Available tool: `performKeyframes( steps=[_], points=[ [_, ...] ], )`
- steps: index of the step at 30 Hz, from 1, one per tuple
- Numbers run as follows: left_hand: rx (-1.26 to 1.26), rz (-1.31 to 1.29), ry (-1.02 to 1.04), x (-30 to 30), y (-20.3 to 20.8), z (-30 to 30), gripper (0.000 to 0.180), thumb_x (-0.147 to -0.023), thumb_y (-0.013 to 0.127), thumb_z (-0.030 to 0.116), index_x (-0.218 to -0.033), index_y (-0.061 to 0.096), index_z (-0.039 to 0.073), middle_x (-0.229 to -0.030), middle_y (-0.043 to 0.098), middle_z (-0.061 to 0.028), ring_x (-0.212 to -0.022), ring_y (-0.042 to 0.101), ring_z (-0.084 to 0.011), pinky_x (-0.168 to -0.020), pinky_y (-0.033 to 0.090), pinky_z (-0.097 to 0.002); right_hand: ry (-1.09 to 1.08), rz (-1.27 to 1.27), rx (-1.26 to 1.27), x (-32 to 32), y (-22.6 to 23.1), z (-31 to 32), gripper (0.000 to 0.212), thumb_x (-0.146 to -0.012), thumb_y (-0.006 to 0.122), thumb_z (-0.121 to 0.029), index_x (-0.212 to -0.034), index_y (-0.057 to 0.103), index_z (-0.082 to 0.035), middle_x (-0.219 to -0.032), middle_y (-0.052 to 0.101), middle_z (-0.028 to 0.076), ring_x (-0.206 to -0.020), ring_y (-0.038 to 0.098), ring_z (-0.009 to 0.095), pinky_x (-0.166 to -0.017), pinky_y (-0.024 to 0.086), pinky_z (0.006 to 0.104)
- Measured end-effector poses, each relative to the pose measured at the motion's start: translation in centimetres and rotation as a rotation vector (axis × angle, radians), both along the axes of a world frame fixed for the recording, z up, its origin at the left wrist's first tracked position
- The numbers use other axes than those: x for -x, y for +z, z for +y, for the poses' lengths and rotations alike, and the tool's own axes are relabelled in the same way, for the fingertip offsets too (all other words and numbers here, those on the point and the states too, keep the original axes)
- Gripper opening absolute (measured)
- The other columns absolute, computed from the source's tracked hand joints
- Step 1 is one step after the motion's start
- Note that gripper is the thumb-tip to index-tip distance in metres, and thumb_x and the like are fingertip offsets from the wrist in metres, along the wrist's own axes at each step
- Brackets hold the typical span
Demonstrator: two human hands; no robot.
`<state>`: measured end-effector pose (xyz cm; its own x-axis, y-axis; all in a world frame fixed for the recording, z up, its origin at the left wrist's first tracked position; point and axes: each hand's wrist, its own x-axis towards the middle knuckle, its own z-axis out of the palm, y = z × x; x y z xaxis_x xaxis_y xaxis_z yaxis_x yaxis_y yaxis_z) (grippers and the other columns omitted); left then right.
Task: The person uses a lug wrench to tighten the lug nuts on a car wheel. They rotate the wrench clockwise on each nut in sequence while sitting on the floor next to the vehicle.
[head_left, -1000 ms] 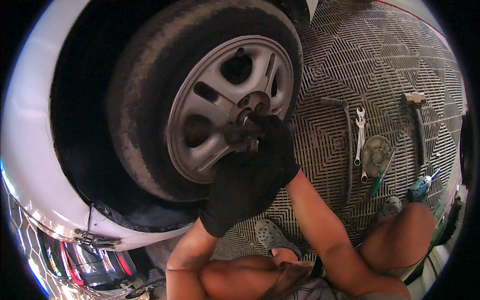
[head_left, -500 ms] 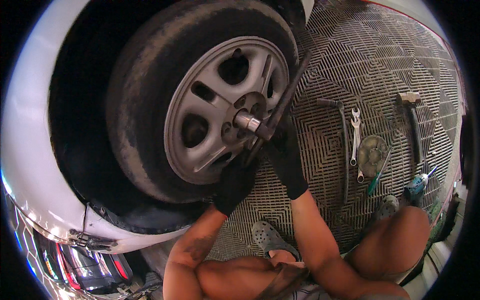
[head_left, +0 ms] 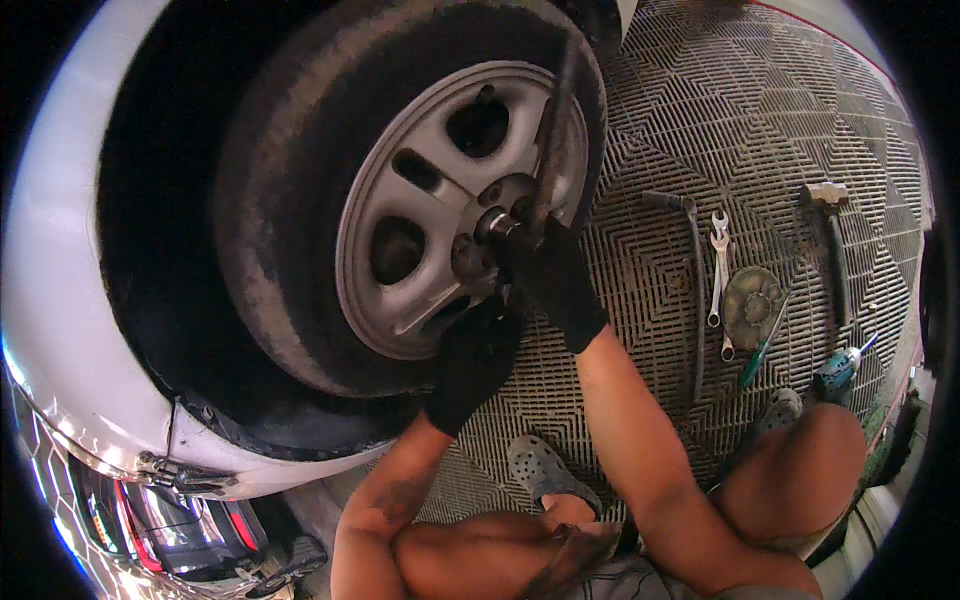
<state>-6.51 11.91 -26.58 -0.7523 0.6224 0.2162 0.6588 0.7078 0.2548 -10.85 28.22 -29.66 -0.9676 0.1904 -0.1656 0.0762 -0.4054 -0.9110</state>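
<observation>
At alloy wheel (head_left: 445, 198), gripping socket wrench (head_left: 560, 105) with curled fingers of right hand (head_left: 556, 285); cannot tell finger hold of left hand (head_left: 476, 362); could slip off if turning with socket (head_left: 497, 223) tilted.

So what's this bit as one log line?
right hand: holds metal bar | left hand: lower, near wheel | socket: at wheel's middle | hammer: on floor

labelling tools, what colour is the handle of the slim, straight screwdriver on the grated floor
Green handle, seen best in the head view.
</observation>
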Motion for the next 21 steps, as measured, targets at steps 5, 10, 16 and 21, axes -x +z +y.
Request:
performKeyframes(
  steps=[5, 10, 16, 21],
  points=[
    [0.187, 0.132, -0.187, -1.6, 5.4, 2.4, 0.022, -0.086, 0.074, 0.020, -0.105, 0.070, 0.009, -0.099, 0.070, -0.0162, -0.079, 0.069, -0.0275, -0.068, 0.053, -0.0401, -0.064, 0.195, -0.737, -0.6, -0.6, 0.7, 0.036, -0.088, 0.072, -0.022, -0.121, 0.067, -0.010, -0.100, 0.071, 0.015, -0.086, 0.069, 0.034, -0.077, 0.055, 0.0440],
    [-0.124, 0.284, -0.625, -3.6, 5.6, 4.8, 0.026, -0.080, 0.078, 0.022, -0.103, 0.070, 0.014, -0.094, 0.069, -0.0055, -0.075, 0.065, -0.0210, -0.063, 0.051, -0.0370, -0.088, 0.442, -1.191, -0.4, 0.1, 2.0, 0.043, -0.079, 0.066, -0.014, -0.122, 0.069, -0.015, -0.113, 0.066, 0.015, -0.105, 0.063, 0.034, -0.097, 0.047, 0.0521],
    [-0.008, 0.231, -0.552, -4.2, 5.6, 6.0, 0.025, -0.077, 0.082, 0.020, -0.097, 0.072, 0.009, -0.091, 0.070, -0.0050, -0.076, 0.066, -0.0224, -0.069, 0.054, -0.0377, -0.176, 0.422, -1.263, -4.7, -6.7, 3.5, 0.031, -0.076, 0.065, -0.013, -0.106, 0.074, -0.016, -0.105, 0.063, 0.010, -0.103, 0.060, 0.031, -0.109, 0.038, 0.0522],
    [-0.146, 0.184, -0.503, -4.1, 4.6, 5.8, 0.022, -0.080, 0.077, 0.022, -0.096, 0.070, 0.008, -0.085, 0.066, -0.0039, -0.074, 0.064, -0.0223, -0.068, 0.052, -0.0395, 0.434, 0.143, -1.377, -7.3, -8.2, 3.1, 0.017, -0.078, 0.066, -0.015, -0.093, 0.071, -0.009, -0.102, 0.068, 0.014, -0.100, 0.062, 0.035, -0.104, 0.041, 0.0512]
  ],
)
